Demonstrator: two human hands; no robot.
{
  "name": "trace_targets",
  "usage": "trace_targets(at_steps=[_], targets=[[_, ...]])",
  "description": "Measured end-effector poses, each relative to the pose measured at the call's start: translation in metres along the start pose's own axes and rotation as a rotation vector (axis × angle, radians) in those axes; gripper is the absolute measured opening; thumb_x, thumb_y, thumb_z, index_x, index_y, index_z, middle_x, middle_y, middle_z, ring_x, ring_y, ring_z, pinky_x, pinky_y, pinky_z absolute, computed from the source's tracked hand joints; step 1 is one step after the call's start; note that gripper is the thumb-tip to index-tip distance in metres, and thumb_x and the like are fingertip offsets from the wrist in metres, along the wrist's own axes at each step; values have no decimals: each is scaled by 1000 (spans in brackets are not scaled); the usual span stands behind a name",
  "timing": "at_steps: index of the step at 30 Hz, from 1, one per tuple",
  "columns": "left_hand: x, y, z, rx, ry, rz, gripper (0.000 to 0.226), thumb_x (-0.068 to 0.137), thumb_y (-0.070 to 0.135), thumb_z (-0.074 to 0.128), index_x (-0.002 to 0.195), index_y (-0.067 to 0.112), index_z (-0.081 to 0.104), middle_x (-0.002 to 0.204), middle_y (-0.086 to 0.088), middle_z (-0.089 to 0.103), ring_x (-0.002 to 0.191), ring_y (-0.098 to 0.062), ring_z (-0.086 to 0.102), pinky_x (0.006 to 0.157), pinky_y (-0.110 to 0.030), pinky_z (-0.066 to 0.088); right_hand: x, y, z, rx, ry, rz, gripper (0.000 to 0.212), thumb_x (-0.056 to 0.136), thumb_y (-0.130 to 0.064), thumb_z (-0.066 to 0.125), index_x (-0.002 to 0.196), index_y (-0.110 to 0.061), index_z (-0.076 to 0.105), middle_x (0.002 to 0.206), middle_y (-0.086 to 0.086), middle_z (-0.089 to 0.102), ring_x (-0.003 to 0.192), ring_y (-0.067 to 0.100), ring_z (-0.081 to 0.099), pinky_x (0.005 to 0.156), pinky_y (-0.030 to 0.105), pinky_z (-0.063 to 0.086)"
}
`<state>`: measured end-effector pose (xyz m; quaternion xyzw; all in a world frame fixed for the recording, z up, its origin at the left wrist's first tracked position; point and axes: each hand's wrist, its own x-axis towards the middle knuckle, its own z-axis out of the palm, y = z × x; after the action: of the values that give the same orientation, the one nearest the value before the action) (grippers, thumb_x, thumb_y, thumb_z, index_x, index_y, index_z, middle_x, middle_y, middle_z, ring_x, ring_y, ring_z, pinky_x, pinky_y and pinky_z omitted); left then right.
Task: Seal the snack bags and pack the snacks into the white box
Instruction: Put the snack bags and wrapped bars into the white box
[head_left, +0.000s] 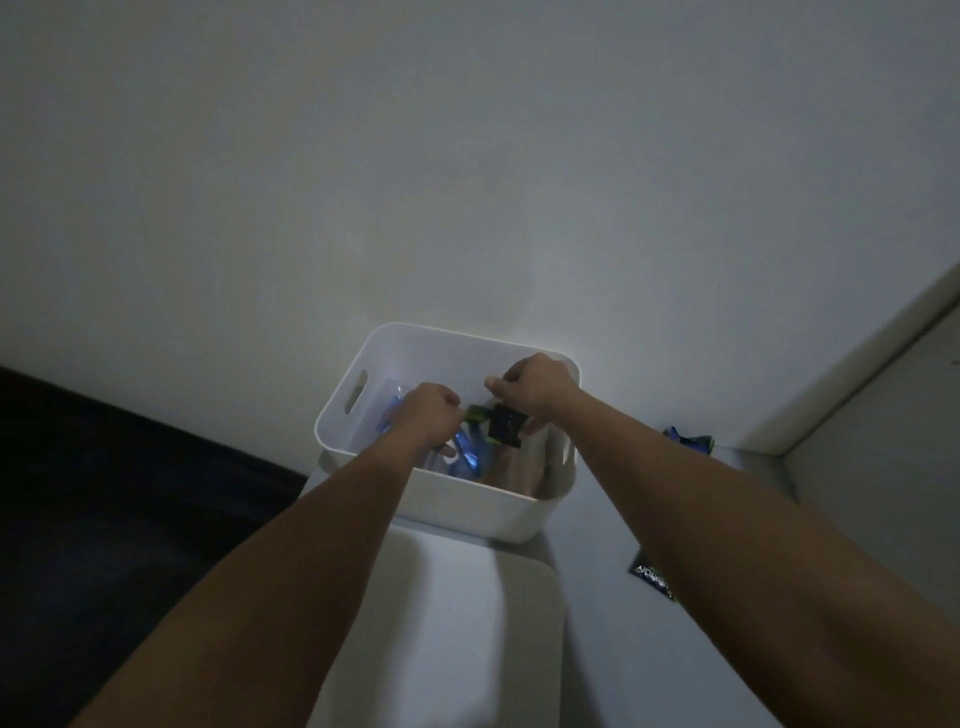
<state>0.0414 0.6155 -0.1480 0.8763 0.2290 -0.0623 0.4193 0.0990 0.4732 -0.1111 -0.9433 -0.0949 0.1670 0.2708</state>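
Note:
The white box (470, 512) with a handle slot stands against the wall on a pale surface. Both hands reach over its open top. My left hand (428, 413) and my right hand (537, 387) together pinch a small dark snack bag (504, 426) with a green end, held just above the box's inside. Blue snack bags (465, 457) lie inside the box, beside a brownish pack (519, 470). The light is dim, so details of the bags are hard to make out.
A blue crumpled snack bag (688, 439) lies to the right of the box near the wall corner. A dark packet (649, 574) shows from under my right forearm. A dark area (130, 493) fills the left. A pale ledge (872, 364) runs along the right.

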Motion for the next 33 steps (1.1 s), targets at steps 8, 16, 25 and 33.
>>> trace_targets(at_steps=[8, 16, 25, 33], targets=[[-3, 15, 6, 17, 100, 69, 32, 82, 6, 58, 113, 9, 68, 119, -18, 66, 109, -35, 61, 98, -38, 49, -8, 27, -37, 198, 119, 26, 37, 93, -32, 54, 108, -1, 66, 99, 18, 67, 74, 38, 71, 62, 47, 61], [-36, 102, 71, -35, 126, 480, 25, 81, 9, 59, 102, 7, 73, 105, -9, 72, 99, -21, 65, 86, -18, 43, -32, 146, -104, 326, 217, 224, 19, 89, -20, 64, 98, -3, 66, 92, 18, 70, 83, 31, 71, 70, 46, 61], [-55, 128, 170, 189, -285, 513, 37, 77, 19, 73, 112, 10, 66, 106, -9, 69, 95, -22, 64, 81, -27, 49, -56, 262, -109, 220, 77, 439, 33, 85, -17, 69, 111, 1, 62, 96, 18, 66, 83, 27, 66, 67, 42, 60], [-29, 82, 245, 422, -514, 315, 117, 52, 45, 87, 145, 20, 22, 138, -8, 42, 128, -28, 43, 106, -47, 41, -35, 308, -76, 71, -58, 368, 65, 68, -32, 85, 123, -11, 57, 116, 11, 62, 91, 22, 60, 72, 32, 51]])
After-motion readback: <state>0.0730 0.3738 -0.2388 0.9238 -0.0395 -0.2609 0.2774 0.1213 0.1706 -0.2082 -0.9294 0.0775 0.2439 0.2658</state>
